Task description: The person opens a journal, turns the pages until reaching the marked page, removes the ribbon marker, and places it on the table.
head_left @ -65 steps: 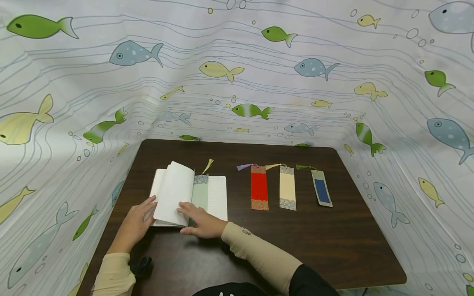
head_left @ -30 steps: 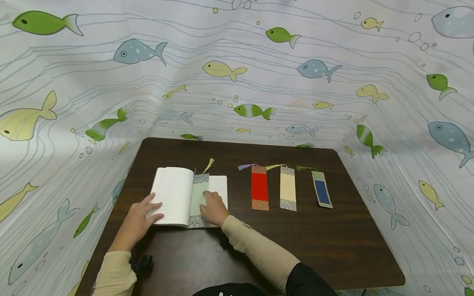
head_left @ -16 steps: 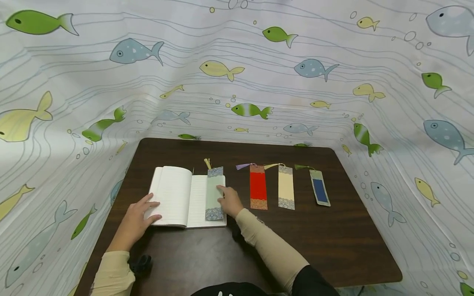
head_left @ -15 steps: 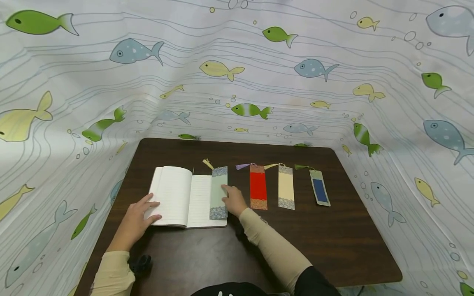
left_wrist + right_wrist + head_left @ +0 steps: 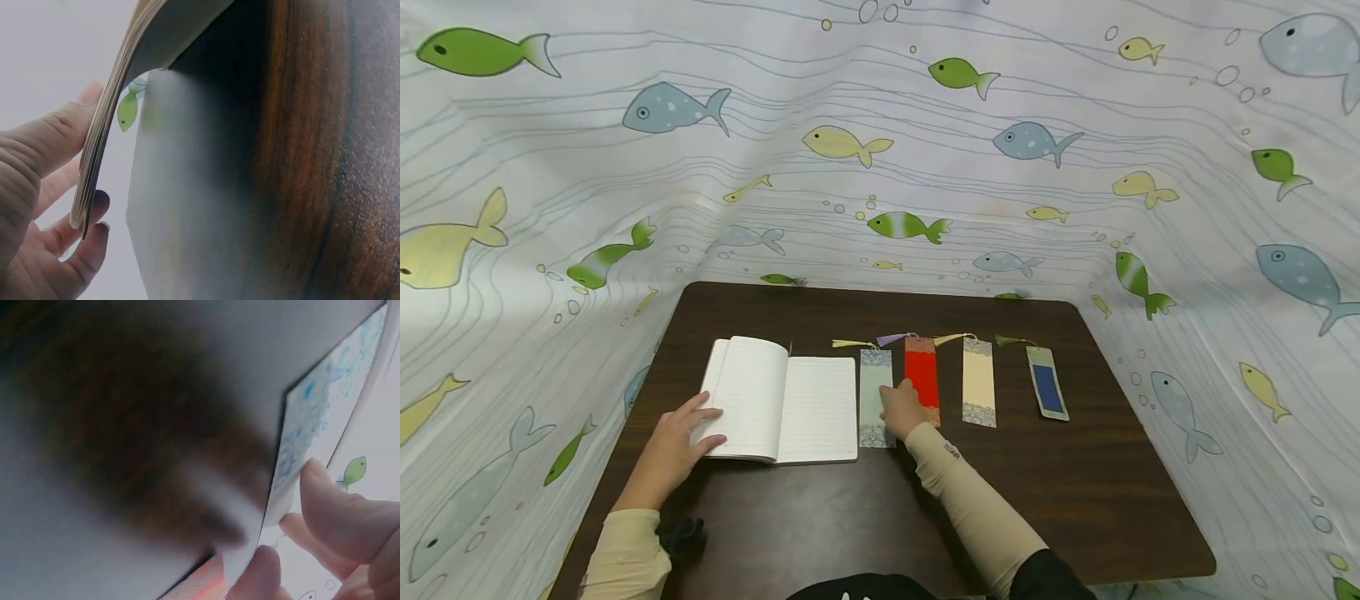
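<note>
An open lined notebook (image 5: pixel 816 408) lies on the left of the table. My left hand (image 5: pixel 676 437) holds its left side; in the left wrist view the thumb is on one face of the page stack (image 5: pixel 103 140) and fingers curl behind it. My right hand (image 5: pixel 901 408) pinches the right edge of a pale green bookmark (image 5: pixel 872 379) with patterned ends and a yellow tassel. The bookmark lies just right of the notebook. In the right wrist view the thumb is on the bookmark's patterned end (image 5: pixel 306 425). A red bookmark (image 5: pixel 921 371) is partly hidden behind this hand.
Farther right lie a cream bookmark (image 5: pixel 978 379) with a yellow tassel and a blue-and-green bookmark (image 5: pixel 1048 387) with a green tassel. The dark wooden table (image 5: pixel 1045 508) backs onto a fish-print curtain (image 5: pixel 925 167). A small black object (image 5: pixel 685 533) is beside the left wrist.
My right hand leaves the raised pages, takes the pale green bookmark and carries it rightward off the notebook to beside the red one. The raised pages now lie to the left; my left hand stays there.
</note>
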### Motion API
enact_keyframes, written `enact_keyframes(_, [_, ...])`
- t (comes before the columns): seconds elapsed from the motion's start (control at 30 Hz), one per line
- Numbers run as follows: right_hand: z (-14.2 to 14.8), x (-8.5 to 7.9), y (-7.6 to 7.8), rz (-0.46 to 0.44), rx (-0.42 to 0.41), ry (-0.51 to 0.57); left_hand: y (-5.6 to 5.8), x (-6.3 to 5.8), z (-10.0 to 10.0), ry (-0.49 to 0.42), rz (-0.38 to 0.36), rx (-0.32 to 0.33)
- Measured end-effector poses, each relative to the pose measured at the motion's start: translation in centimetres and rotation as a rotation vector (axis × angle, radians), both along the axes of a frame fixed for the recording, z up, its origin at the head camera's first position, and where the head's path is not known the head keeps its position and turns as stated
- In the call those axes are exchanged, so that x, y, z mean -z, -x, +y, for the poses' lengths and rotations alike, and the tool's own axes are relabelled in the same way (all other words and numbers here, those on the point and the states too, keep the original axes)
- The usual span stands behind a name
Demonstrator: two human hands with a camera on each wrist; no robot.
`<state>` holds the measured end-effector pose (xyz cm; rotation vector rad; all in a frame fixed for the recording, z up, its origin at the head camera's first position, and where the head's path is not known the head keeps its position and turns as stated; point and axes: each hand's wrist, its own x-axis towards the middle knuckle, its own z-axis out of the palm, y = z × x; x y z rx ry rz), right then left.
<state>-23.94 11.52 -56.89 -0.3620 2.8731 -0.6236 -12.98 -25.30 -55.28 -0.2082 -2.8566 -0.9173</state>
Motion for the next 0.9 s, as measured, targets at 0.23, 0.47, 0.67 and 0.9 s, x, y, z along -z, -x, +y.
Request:
enact_keyframes(0.23, [-1.8, 0.4, -0.1, 0.249, -0.181, -0.009, 0.1, -0.1, 0.0, 0.007, -0.004, -0.01])
enact_keyframes(0.47, [-3.8, 1.0, -0.8, 0.241, -0.474, -0.243, 0.0, 0.5, -0.2, 0.01, -0.048, -0.004])
enact_keyframes(0.67, [-4.0, 0.7, -1.1, 0.295, -0.46, -0.345, 0.2, 0.2, 0.1, 0.013, -0.046, -0.006])
enact_keyframes(0.9, [-3.5, 0.8, -0.8, 0.18, -0.422, -0.214, 1.3, -3.0, 4.9, 0.09, 0.231, 0.065])
